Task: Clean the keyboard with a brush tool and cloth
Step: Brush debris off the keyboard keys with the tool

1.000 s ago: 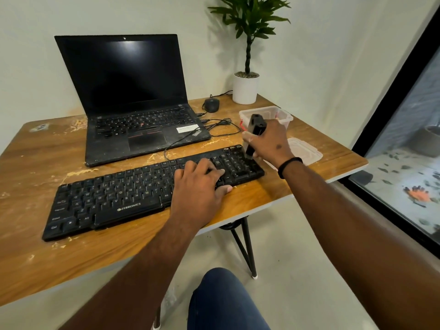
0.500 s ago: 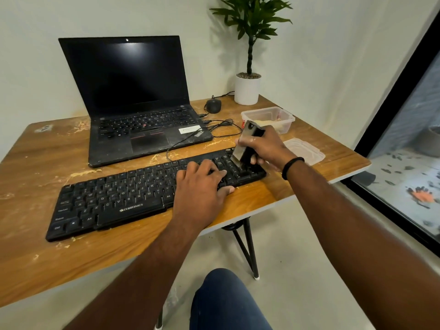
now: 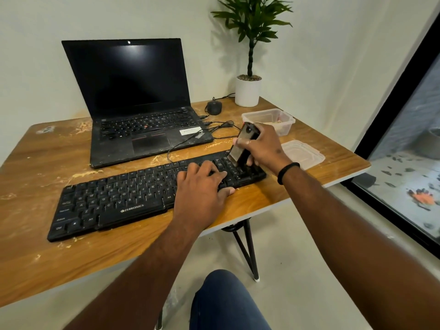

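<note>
Crumbs and pale dust are scattered over the scuffed wooden bench, and the long black plastic keyboard lies across the middle of it in front of an open black laptop. The left hand rests flat with loose fingers on the keys right of centre, steadying it, while the right hand is wrapped round a dark, stubby brush tool with its tip down on the keyboard's far-right end. Looks like brushing is only partway done, and no cloth is in sight, so I'd guess the wipe-down is still to come.
</note>
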Demonstrator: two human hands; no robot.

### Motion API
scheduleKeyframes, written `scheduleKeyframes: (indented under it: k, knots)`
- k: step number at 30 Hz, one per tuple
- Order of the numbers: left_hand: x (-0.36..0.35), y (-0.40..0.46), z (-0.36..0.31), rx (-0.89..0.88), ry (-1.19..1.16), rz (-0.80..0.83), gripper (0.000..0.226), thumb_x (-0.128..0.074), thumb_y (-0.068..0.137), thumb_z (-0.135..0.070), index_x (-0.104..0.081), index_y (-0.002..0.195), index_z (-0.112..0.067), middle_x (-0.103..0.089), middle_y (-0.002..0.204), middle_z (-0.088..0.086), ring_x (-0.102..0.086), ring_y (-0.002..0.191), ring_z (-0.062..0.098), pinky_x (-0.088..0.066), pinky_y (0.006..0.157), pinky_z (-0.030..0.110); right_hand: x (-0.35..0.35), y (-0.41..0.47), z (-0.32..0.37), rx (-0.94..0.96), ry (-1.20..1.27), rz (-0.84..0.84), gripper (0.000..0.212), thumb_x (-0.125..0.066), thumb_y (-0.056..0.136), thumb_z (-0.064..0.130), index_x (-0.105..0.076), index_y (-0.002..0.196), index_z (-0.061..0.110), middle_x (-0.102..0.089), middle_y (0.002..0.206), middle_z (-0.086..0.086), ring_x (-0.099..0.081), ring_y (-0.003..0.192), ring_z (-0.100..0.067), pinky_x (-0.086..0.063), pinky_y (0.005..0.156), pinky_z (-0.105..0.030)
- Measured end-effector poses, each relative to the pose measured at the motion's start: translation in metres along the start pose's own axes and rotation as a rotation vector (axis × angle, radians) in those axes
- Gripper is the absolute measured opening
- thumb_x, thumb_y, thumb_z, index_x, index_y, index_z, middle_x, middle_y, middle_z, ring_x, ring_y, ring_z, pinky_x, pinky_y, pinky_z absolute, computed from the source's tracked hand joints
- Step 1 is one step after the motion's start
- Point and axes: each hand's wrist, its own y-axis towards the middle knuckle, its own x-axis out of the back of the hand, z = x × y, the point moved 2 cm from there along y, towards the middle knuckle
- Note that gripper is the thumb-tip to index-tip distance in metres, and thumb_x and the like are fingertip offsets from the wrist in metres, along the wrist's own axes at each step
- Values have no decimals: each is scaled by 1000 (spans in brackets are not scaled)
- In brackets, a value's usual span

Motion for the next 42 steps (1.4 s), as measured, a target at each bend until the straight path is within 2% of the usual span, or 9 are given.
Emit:
scheduleKeyframes:
  k: [5,8,12,16,20,25,28,34,42]
  knots:
    - [1,0,-1,3,5,2,54,-51,94,-62,-62,136,-31,-51,121,-12,-40,113,15,-33,94,38,-2,3,8,106,-321,-199,40,-74,83,43,-67,109,14,-70,107,-3,-64,99,-17,-54,84,-31]
    - [0,0,-1,-2,6,-5,53,-52,94,-62,-62,136,-31,-52,121,-12,-40,112,16,-34,94,38,-10,1,17,166,-299,-61,26,-73,85,43,-62,88,20,-66,90,1,-61,86,-16,-43,70,-27]
    - [0,0,0,-4,6,-18,52,-54,93,-61,-64,134,-30,-53,119,-11,-41,110,16,-34,92,38,-8,4,20,237,-545,-158,33,-67,89,48,-67,101,17,-69,98,-2,-61,93,-20,-40,75,-26]
    - [-1,0,0,-11,-4,-26,53,-54,93,-62,-64,133,-30,-53,118,-11,-41,110,16,-32,91,37,-15,3,25,277,-374,58,32,-74,83,44,-66,84,14,-63,77,4,-59,74,-14,-42,63,-27]
    - [1,-1,0,-5,-9,-23,53,-54,93,-61,-64,134,-30,-52,118,-12,-40,110,16,-31,91,37,-11,12,23,255,-423,-85,29,-72,84,42,-58,72,20,-62,75,2,-58,73,-17,-37,62,-25]
    - [1,0,-1,-6,-11,-8,54,-53,94,-62,-62,136,-30,-51,120,-12,-39,112,15,-31,93,37,-18,8,27,289,-320,28,26,-76,83,40,-59,74,22,-57,69,11,-54,68,-8,-39,59,-23]
    - [0,0,0,-4,-8,-15,54,-53,93,-62,-63,135,-30,-51,118,-12,-40,110,15,-32,92,37,-15,11,21,284,-507,-122,28,-70,86,44,-62,81,18,-60,78,4,-56,76,-15,-40,67,-27]
    - [1,0,-1,-8,-1,-11,53,-54,93,-62,-62,135,-31,-52,120,-11,-40,111,15,-32,92,38,-11,7,27,256,-242,203,30,-80,78,40,-60,69,19,-59,67,7,-55,63,-10,-42,59,-25]
    - [0,0,0,-10,-7,-21,53,-54,93,-62,-63,135,-30,-52,117,-12,-40,109,15,-33,92,38,-14,9,33,353,-632,-19,29,-70,85,44,-55,71,24,-56,72,7,-54,70,-14,-37,63,-29]
